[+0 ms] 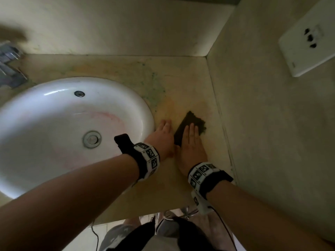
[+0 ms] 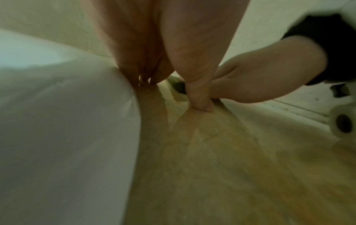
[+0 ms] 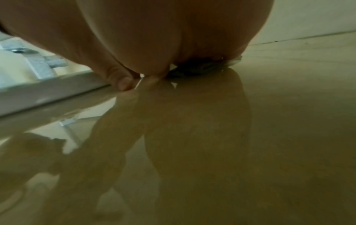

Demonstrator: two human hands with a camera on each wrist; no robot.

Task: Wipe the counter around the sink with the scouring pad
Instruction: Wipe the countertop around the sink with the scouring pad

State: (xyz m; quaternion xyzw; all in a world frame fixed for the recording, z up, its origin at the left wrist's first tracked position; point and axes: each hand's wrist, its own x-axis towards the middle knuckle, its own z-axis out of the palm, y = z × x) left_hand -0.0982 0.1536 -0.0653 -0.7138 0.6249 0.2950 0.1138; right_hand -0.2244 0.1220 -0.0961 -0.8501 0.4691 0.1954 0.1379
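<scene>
A dark green scouring pad (image 1: 190, 122) lies on the yellowish stained counter (image 1: 181, 84) to the right of the white round sink (image 1: 59, 127). My right hand (image 1: 192, 134) lies flat on the pad with straight fingers and presses it down; the right wrist view shows a dark strip of the pad (image 3: 200, 67) under the palm. My left hand (image 1: 165, 127) rests flat on the counter between the sink's rim and the pad, fingers straight, holding nothing. In the left wrist view the left hand's fingertips (image 2: 142, 77) touch the wet counter beside the sink rim (image 2: 77, 106).
A chrome tap (image 1: 9, 66) stands at the far left behind the sink. Walls close the counter at the back and right; a white socket plate (image 1: 308, 37) sits on the right wall. Green specks and yellow stains (image 1: 154, 87) spread behind the hands. The counter's front edge (image 1: 145, 214) is near.
</scene>
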